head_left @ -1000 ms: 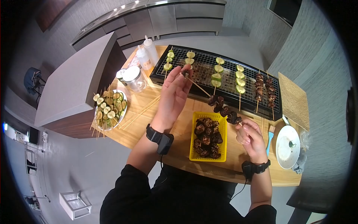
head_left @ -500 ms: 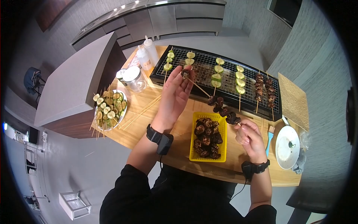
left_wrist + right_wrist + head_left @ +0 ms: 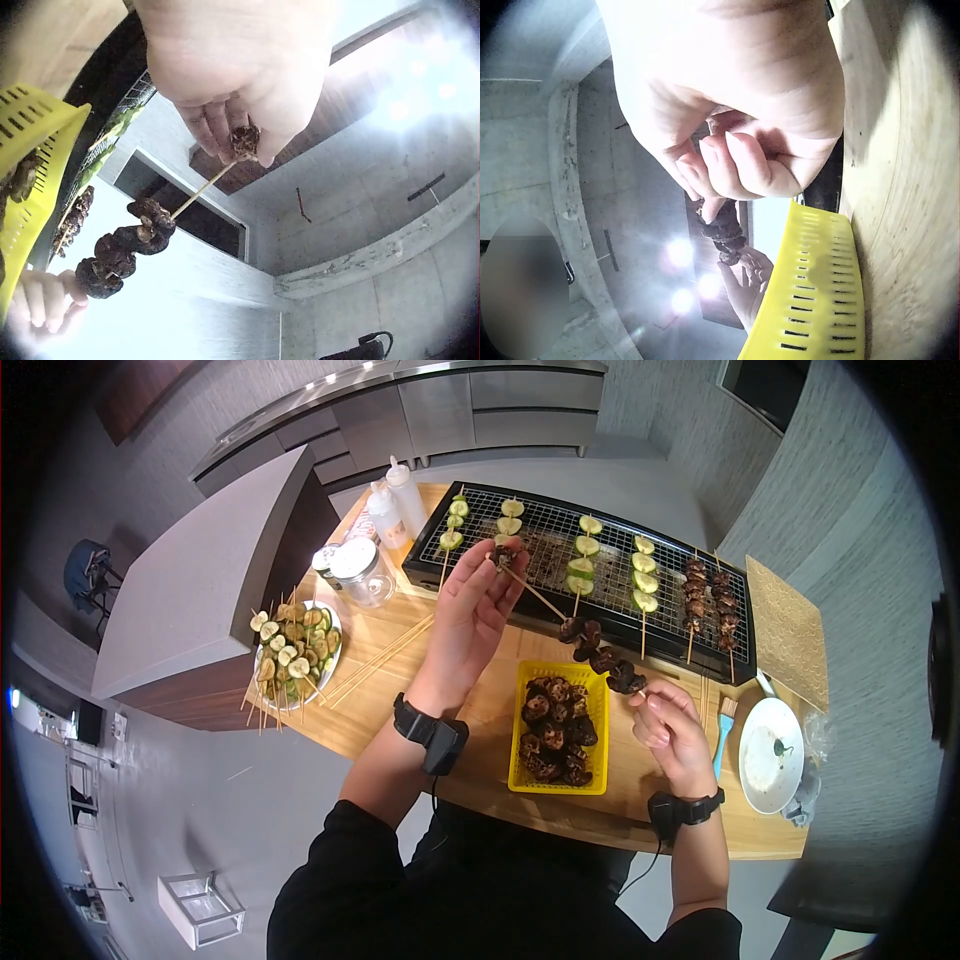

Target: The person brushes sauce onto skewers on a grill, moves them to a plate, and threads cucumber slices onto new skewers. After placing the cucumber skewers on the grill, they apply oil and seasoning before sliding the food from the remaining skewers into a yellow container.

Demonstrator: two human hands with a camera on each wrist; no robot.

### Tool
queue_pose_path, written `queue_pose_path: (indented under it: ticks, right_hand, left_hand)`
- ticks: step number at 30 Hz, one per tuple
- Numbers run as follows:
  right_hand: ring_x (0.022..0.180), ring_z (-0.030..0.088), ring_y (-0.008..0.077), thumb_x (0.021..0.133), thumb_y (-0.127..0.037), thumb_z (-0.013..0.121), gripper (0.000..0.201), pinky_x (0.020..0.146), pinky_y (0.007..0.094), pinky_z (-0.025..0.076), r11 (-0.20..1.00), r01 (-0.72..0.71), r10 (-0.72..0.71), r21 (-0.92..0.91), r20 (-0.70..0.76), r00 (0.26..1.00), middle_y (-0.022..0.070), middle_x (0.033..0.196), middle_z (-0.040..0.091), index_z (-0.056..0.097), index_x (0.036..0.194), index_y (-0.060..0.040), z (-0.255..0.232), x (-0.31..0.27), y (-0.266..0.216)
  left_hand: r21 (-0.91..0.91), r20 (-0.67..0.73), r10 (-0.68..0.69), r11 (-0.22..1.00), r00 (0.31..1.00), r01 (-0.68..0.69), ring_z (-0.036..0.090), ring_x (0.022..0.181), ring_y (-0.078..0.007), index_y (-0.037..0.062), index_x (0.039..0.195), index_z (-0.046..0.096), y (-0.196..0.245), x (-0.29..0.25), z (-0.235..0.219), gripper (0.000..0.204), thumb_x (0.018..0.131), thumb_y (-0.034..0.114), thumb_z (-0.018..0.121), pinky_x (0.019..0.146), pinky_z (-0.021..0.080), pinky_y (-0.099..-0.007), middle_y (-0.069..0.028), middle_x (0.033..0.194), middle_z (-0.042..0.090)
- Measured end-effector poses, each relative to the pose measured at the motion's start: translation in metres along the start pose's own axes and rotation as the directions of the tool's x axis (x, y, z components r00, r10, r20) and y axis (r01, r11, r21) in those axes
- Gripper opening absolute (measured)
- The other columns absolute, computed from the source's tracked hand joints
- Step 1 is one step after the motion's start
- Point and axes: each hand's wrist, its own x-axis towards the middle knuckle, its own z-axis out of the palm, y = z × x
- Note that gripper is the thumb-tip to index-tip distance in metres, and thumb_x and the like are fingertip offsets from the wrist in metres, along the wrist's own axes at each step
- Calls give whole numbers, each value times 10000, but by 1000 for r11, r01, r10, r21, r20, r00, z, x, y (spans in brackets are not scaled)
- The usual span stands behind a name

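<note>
A wooden skewer (image 3: 537, 596) is held at a slant between both hands over the table. Several dark brown mushroom pieces (image 3: 603, 658) are threaded on its lower part, close to the right hand. My right hand (image 3: 677, 735) pinches the skewer's near end, fingers curled. At the far end, my left hand (image 3: 468, 620) holds one more mushroom piece (image 3: 245, 140) between thumb and fingers, right at the skewer's tip. Bare stick shows between that piece and the others. Below the skewer stands a yellow basket (image 3: 513, 760) of dark mushroom pieces.
Behind the hands, a black grill (image 3: 600, 615) bears zucchini skewers (image 3: 644, 580) and mushroom skewers (image 3: 694, 595). Left are a plate of skewers (image 3: 290, 650), loose sticks (image 3: 385, 655), a jar (image 3: 362, 575) and squeeze bottles (image 3: 385, 515). Right lie a blue brush (image 3: 722, 745) and a white dish (image 3: 760, 785).
My left hand and the mushroom piece in it have shifted very slightly to the right and down. The right hand has stayed almost still, still gripping the skewer's near end.
</note>
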Motion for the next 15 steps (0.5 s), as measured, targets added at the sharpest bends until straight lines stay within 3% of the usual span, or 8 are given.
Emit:
queue_pose_path:
  ticks: [15]
  right_hand:
    - [509,347,25,1034,-114,617,207,507,222,282,1000,-2,2,10,-11,1000,-54,600,445,666,1103,74,1,0,0]
  left_hand:
    - [-8,-21,-50,999,999,50,595,1293,-221,78,1441,488,1,-1,3,367,1088,165,535,1101,489,-341,-150,1463,578]
